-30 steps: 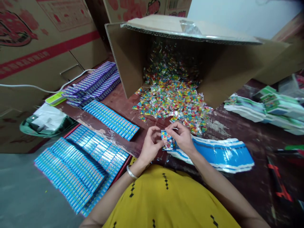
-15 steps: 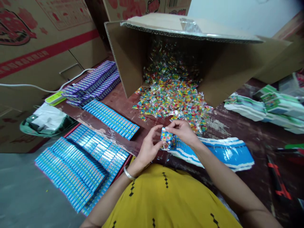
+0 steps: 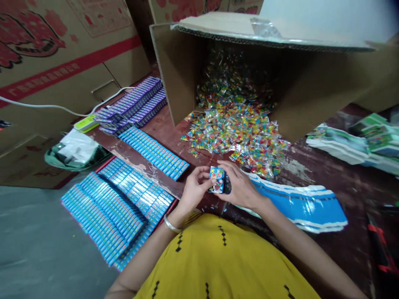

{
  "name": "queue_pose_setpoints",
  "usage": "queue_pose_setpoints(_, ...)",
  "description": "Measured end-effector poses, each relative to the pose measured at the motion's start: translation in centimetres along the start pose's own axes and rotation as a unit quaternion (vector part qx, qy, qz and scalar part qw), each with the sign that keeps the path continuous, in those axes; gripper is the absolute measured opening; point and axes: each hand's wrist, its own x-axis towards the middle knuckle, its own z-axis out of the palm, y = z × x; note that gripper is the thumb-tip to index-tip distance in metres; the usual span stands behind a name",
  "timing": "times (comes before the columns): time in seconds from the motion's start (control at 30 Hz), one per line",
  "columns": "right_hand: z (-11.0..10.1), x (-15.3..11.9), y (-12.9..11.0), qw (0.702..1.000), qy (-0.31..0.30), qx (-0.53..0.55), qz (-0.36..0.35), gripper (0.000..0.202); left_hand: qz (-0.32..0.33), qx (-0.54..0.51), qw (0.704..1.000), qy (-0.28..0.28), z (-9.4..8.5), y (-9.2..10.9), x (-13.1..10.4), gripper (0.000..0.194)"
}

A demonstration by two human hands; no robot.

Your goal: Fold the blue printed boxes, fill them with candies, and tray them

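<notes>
Held a small box (image 3: 216, 180), printed in blue, yellow and red, in the left hand (image 3: 196, 187), with the thumb pressed on its front face. Curved the right hand (image 3: 239, 185) round its right side; could not tell a firm grip from a light touch there. Held the box by the near edge of a dark red table (image 3: 170, 137). Had, from the box, toward one o'clock, a heap of candy packets (image 3: 230, 128) in and before a brown carton (image 3: 314, 91); between three and four, overlapping blue cards (image 3: 305, 207); near ten, a row of blue boxes (image 3: 154, 152), with purple boxes (image 3: 134, 101) beyond; between eight and nine, a larger batch of blue boxes (image 3: 107, 222); between two and three, well apart, green-and-white cards (image 3: 346, 146).
</notes>
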Motion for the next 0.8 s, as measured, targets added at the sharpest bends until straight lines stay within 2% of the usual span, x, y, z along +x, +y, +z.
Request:
queue_pose_setpoints(0.07, 0.9, -0.1, -0.1, 1.000, -0.004, 0.004, 0.007, 0.089, 0.001, 0.063, 0.998, 0.015, -0.8, -0.2, -0.6, 0.035)
queue_pose_setpoints(0.13, 1.3, -0.3, 0.0, 1.000, -0.023, 0.005, 0.016, 0.101, 0.044, 0.198, 0.977, 0.068, -1.8, -0.2, -1.2, 0.025)
queue_pose_setpoints(0.17, 1.3, -0.3, 0.1, 0.999, -0.029, 0.003, 0.022, 0.105, 0.074, 0.280, 0.951, 0.105, -2.4, -0.2, -1.5, 0.021)
queue_pose_setpoints(0.23, 1.1, -0.3, 0.6, 0.999, -0.020, -0.002, 0.042, 0.104, 0.129, 0.429, 0.878, 0.170, -3.6, -0.2, -1.7, 0.014)
queue_pose_setpoints(0.3, 0.5, -0.3, 1.0, 0.998, 0.004, -0.012, 0.065, 0.096, 0.159, 0.526, 0.811, 0.200, -4.6, -0.4, -1.5, 0.012)
queue_pose_setpoints(0.37, 0.0, -0.4, 1.4, 0.995, 0.023, -0.029, 0.088, 0.090, 0.170, 0.581, 0.768, 0.210, -5.4, -0.8, -1.0, 0.013)
queue_pose_setpoints(0.47, -0.6, -0.9, 1.9, 0.992, 0.031, -0.045, 0.111, 0.084, 0.165, 0.622, 0.733, 0.219, -6.0, -1.2, -0.3, 0.017)
queue_pose_setpoints(0.57, -1.3, -1.7, 2.6, 0.989, 0.043, -0.051, 0.129, 0.079, 0.156, 0.642, 0.715, 0.230, -6.0, -1.1, -0.2, 0.024)
queue_pose_setpoints(0.63, -2.0, -2.2, 3.4, 0.986, 0.068, -0.063, 0.139, 0.067, 0.166, 0.640, 0.715, 0.228, -5.6, -0.8, -0.4, 0.033)
queue_pose_setpoints(0.73, -3.4, -2.2, 5.0, 0.979, 0.103, -0.105, 0.140, 0.035, 0.193, 0.600, 0.756, 0.177, -3.7, -0.7, -0.7, 0.043)
queue_pose_setpoints(0.8, -4.0, -1.7, 5.8, 0.977, 0.080, -0.148, 0.133, 0.025, 0.201, 0.570, 0.789, 0.105, -1.8, -1.0, -0.7, 0.048)
